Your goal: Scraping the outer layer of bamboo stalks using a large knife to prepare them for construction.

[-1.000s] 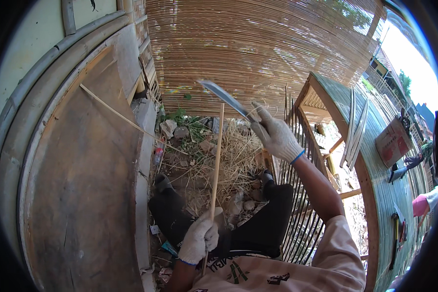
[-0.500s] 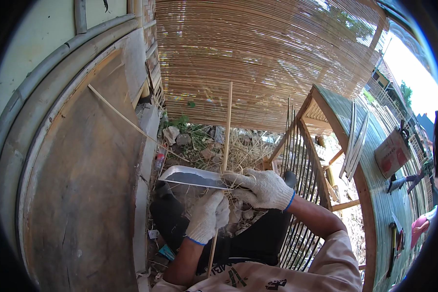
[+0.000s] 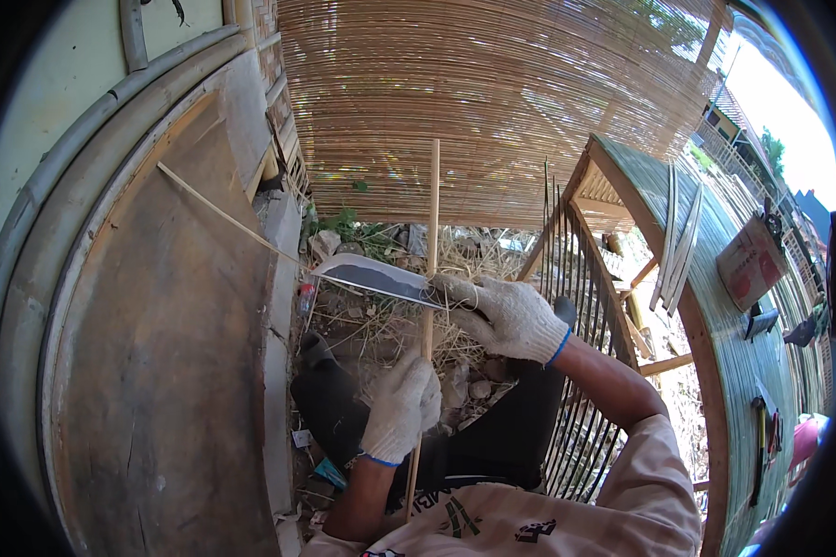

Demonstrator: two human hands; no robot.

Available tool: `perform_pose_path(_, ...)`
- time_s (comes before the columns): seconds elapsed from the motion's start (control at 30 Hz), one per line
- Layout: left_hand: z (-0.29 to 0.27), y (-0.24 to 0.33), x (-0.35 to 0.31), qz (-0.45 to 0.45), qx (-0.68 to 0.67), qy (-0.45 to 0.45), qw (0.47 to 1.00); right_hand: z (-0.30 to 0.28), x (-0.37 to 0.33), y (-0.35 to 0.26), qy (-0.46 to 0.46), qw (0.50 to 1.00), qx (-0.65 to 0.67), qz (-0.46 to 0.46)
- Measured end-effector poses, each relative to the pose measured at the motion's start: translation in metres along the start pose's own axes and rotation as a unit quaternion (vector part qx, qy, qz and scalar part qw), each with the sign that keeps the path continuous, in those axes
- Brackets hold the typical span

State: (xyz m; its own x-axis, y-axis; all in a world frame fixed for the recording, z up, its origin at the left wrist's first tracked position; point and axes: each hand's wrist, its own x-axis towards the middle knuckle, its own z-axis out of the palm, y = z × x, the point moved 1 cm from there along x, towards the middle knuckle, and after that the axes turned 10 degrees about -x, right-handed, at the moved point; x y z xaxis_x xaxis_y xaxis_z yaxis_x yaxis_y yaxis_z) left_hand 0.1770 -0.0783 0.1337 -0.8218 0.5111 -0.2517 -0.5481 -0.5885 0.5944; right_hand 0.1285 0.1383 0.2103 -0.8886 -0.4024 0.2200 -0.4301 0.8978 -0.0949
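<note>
My left hand (image 3: 401,406), in a white knit glove with a blue cuff, is closed round a long, thin bamboo stick (image 3: 434,200). The stick stands lengthwise in front of me, its lower end reaching back to my shirt. In a matching glove, my right hand (image 3: 518,320) grips a wide-bladed knife (image 3: 373,278); its handle is hidden in the fingers. The blade points left and lies across the stick, a little farther out than my left hand. Thin curled shavings cling near the right fingers.
Pale shavings (image 3: 460,339) and stones litter the ground between my legs. At left leans a large brown board (image 3: 158,334) with a thin strip (image 3: 218,212) across it. On the right stands a wooden-framed bench (image 3: 706,390) carrying strips, a box (image 3: 751,265) and tools. A bamboo screen (image 3: 492,111) hangs ahead.
My right hand and the knife have moved farther out along the stick, and the blade now slants more. The bunch of shavings at the blade has thinned. My left hand still holds the stick.
</note>
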Motion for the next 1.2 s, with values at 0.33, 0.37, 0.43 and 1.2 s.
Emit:
perform_pose_path(0.33, -0.003, -0.001, 0.005, 0.016, 0.016, 0.031, 0.999, -0.001, -0.015, -0.028, -0.074, 0.996, -0.045, -0.034)
perform_pose_path(0.37, -0.002, 0.0, 0.003, 0.017, 0.014, 0.036, 0.999, -0.002, -0.014, -0.029, -0.093, 0.994, -0.056, -0.023)
perform_pose_path(0.43, -0.001, -0.001, 0.004, 0.023, 0.022, 0.039, 0.999, -0.005, -0.01, -0.027, -0.099, 0.994, -0.054, -0.011)
perform_pose_path(1.2, -0.006, -0.014, 0.001, 0.007, 0.035, 0.05, 0.998, 0.014, -0.03, -0.025, -0.088, 0.996, -0.014, -0.033)
